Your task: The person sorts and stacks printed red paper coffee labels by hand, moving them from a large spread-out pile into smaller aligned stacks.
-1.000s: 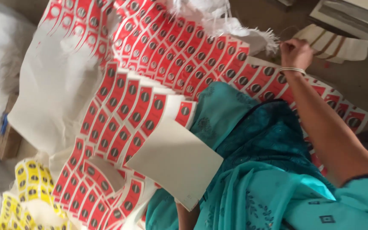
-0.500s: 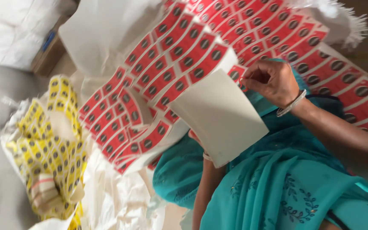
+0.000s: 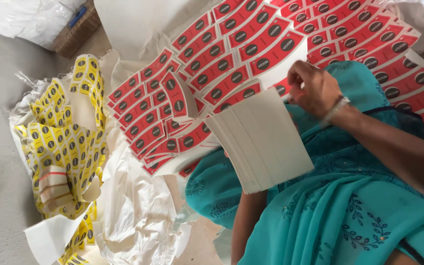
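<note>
Right hand (image 3: 315,91) pinches the top edge of a fanned stack of white card blanks (image 3: 263,142), fingers curled on it above the teal-clad lap. Left hand is hidden beneath that stack, so its grip cannot be told; only the forearm shows below. Behind lies a spread of red curved labels (image 3: 251,49) with dark round marks, one loose red piece (image 3: 175,95) standing up. To the side, yellow labels (image 3: 67,132) of like shape sit heaped in a clear plastic bag. White sacks (image 3: 138,216) lie on the floor.
</note>
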